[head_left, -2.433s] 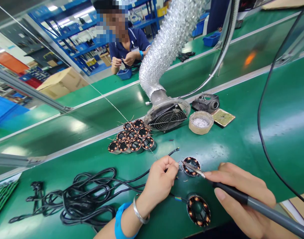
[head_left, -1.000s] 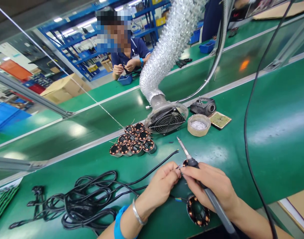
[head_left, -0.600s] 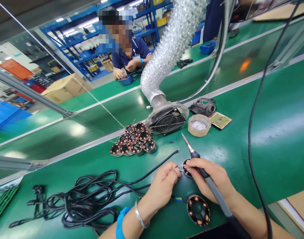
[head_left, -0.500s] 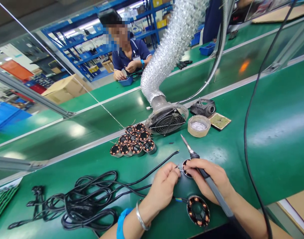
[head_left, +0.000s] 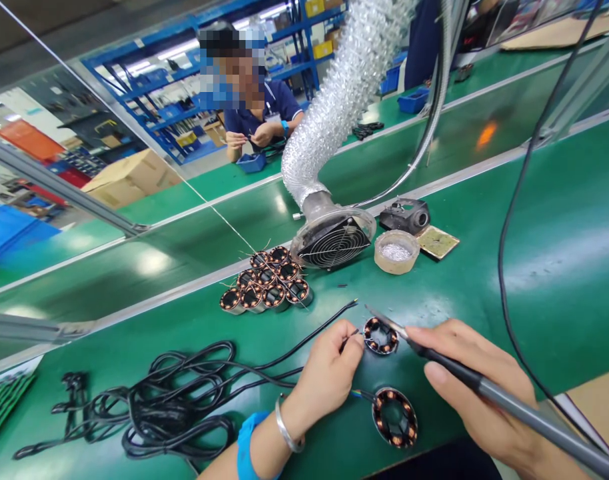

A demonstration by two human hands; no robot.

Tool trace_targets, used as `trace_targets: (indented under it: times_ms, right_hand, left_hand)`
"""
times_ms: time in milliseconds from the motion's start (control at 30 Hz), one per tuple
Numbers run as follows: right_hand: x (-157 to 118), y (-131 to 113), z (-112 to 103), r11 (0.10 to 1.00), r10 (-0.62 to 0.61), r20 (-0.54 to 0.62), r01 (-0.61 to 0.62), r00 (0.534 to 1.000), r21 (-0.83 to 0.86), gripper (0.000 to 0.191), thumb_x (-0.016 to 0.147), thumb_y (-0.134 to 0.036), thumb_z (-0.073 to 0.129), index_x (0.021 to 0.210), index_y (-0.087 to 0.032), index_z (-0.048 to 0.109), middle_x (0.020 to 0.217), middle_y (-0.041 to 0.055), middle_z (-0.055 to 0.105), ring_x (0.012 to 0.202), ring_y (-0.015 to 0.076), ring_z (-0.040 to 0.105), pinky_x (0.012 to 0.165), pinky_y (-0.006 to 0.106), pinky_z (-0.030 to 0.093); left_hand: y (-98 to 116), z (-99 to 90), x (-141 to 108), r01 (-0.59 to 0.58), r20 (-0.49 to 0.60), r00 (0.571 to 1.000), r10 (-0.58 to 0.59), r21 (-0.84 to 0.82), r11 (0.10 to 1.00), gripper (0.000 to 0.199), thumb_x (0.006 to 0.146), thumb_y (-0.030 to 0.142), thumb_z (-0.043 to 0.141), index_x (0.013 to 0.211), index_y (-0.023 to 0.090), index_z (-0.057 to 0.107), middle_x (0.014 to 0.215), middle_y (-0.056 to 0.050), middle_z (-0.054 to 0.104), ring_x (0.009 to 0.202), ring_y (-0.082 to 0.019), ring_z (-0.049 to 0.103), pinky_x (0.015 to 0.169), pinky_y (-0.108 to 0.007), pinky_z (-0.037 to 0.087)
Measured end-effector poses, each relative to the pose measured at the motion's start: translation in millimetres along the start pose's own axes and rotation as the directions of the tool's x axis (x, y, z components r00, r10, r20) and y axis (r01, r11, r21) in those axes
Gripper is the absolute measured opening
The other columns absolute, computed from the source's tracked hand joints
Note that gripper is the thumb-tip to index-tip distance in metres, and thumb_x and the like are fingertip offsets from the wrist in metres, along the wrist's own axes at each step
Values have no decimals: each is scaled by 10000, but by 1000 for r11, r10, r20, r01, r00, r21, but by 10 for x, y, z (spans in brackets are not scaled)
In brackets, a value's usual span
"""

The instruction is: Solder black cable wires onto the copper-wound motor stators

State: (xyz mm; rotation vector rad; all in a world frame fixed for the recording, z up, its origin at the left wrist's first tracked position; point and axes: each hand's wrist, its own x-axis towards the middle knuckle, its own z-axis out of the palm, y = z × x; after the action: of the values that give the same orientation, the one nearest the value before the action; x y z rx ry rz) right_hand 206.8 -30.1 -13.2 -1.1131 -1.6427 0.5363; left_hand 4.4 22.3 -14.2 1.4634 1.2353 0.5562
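Note:
In my right hand (head_left: 477, 380) is a soldering iron (head_left: 452, 367), held by its dark handle like a pen. Its metal tip reaches left, just above a ring-shaped motor stator (head_left: 370, 343) with copper windings. My left hand (head_left: 332, 360) is closed in a pinch on a thin dark wire (head_left: 352, 335) at that stator's left side; the fingers partly hide it. Below lies a second stator (head_left: 382, 427), joined to coloured wires from a black cable. Another black cable (head_left: 329, 325) ends with bared wires above my left hand.
Coiled black cables (head_left: 179, 400) lie at left. Several stators (head_left: 274, 297) are grouped near a fume extractor (head_left: 334, 243) on a silver duct (head_left: 329, 113). Right of it stand a round solder cup (head_left: 397, 263), a sponge (head_left: 438, 241) and an iron stand (head_left: 404, 215). Across the bench sits a co-worker (head_left: 264, 107).
My right hand has let go of the upper stator and moved right and down. The soldering iron has swung flatter, its tip now over that stator. My left hand has barely moved.

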Motion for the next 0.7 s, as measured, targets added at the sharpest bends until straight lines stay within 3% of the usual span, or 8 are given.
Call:
trace_targets:
  times_ms: [100, 200, 567, 700]
  right_hand:
    - [-17, -30, -71, 999, 49, -30, -50, 998, -6, 246, 888, -167, 567, 1076, -277, 681, 762, -27, 639, 604, 109, 586, 530, 200, 490]
    - [-26, -14, -75, 995, 96, -78, -98, 992, -22, 197, 871, -170, 572, 998, -283, 673, 820, -26, 675, 668, 130, 630, 543, 202, 499]
    - [-2, -33, -34, 998, 69, -72, -69, 995, -9, 198, 847, -154, 564, 962, -275, 671, 776, -1, 680, 624, 173, 638, 482, 256, 491]
    - [-14, -84, -22, 999, 50, -33, -50, 998, -6, 210, 852, -140, 555, 987, -263, 659, 725, -6, 637, 554, 145, 587, 463, 254, 467]
  left_hand:
    - [-10, 3, 1, -10, 8, 1000, 10, 10, 1000, 298, 928, 386, 431, 692, 211, 378, 643, 60, 329, 622, -123, 302, 574, -255, 262]
    - [-16, 4, -3, -15, 11, 1000, 15, 15, 1000, 296, 931, 384, 432, 696, 210, 382, 649, 58, 339, 626, -124, 310, 579, -253, 267]
    - [-16, 3, -10, -21, 9, 1000, 21, 49, 999, 286, 943, 369, 433, 711, 207, 393, 658, 54, 363, 639, -127, 335, 597, -250, 283]
    - [-9, 2, -15, -24, 8, 1000, 24, 56, 998, 284, 943, 362, 433, 708, 207, 394, 652, 54, 362, 635, -128, 333, 594, -252, 282]
